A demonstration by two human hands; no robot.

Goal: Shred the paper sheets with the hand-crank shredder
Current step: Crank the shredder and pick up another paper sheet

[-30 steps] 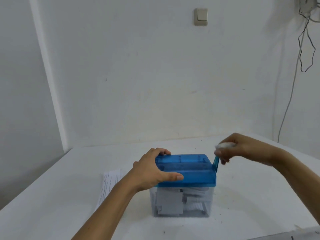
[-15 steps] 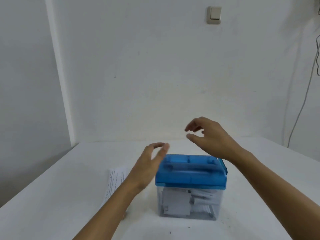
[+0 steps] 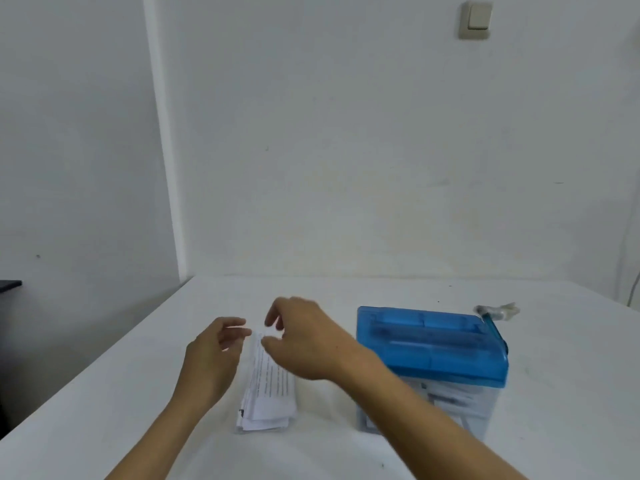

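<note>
A small hand-crank shredder with a blue lid (image 3: 433,344) and a clear bin (image 3: 450,403) holding paper scraps stands on the white table (image 3: 104,393), right of centre. Its crank handle (image 3: 495,315) sticks up at the lid's far right corner. A stack of narrow printed paper sheets (image 3: 270,386) lies left of the shredder. My left hand (image 3: 211,362) hovers beside the stack's far end, fingers loosely curved and holding nothing. My right hand (image 3: 308,341) reaches across over the stack's far end, thumb and fingers apart, close to the top sheet's edge.
The table meets a white wall at the back, with a wall corner at the left. A light switch (image 3: 476,20) is high on the wall. A thin cable (image 3: 635,289) hangs at the far right edge. A dark object (image 3: 8,285) shows at the left edge.
Both hands left the shredder and moved left to the paper stack. My right hand let go of the crank. The view has swung left, so the shredder now sits to the right.
</note>
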